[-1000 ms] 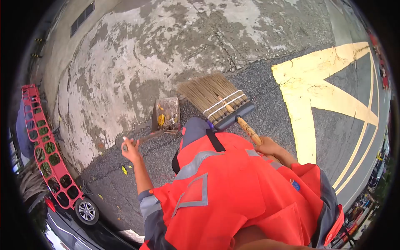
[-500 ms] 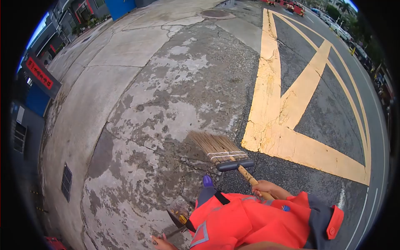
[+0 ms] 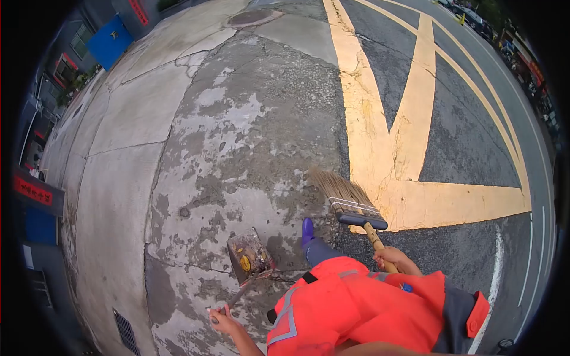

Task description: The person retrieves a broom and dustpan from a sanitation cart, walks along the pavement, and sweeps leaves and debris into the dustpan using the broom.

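My right hand (image 3: 396,260) is closed around the wooden handle of a broom (image 3: 356,204), bristles pointing away from me. White bands tie the straw above its dark head, and the bristles reach over the edge of the yellow road marking. On my left side, my left hand (image 3: 224,320) grips the handle of a dustpan (image 3: 249,255). Yellow leaves (image 3: 245,263) and small debris lie in the pan. A purple boot (image 3: 307,231) on my foot shows between the two tools.
Patchy, cracked concrete (image 3: 237,148) spreads ahead. Wide yellow markings (image 3: 409,204) cover the asphalt on the right. A drain grate (image 3: 126,331) lies at the lower left, a manhole cover (image 3: 255,18) far ahead. A blue panel (image 3: 111,43) and buildings stand at the left.
The view has turned and moved forward. The dustpan and my left hand have come further into view. The broom, still in my right hand, has shifted right in the picture.
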Available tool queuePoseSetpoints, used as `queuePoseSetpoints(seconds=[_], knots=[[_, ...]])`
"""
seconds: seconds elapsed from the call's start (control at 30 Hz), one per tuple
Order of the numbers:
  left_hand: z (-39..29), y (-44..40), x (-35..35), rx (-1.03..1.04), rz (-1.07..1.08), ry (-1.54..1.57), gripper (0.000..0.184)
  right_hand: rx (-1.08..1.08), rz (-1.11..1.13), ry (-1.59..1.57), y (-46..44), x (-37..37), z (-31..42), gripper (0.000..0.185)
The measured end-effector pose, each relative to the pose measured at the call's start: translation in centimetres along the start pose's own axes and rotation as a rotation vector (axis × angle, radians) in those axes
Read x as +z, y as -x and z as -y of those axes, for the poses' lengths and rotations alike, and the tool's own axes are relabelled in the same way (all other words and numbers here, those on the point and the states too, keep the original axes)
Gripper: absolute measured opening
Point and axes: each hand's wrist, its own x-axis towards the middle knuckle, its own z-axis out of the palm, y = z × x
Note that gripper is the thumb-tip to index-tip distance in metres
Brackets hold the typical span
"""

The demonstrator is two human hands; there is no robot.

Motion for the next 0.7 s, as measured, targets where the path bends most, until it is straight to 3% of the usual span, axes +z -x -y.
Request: queuePoseSetpoints(seconds=[0.27,0.53,0.7], knots=[[-7.1,-3.2,21.3,0.066,0.204,0.038,0.033,0.018,0.060,-0.147,-5.2,3.1,15.3,0.010],[-6.5,-3.4,45.0,0.041,0.355,-0.036,0.032,-0.027,0.151,-0.233,-11.7,4.4,29.4,0.010],[-4.6,-3.3,61.0,-0.021,0.361,-0.039,0.028,-0.082,0.032,-0.235,-14.2,5.0,41.9,0.011]])
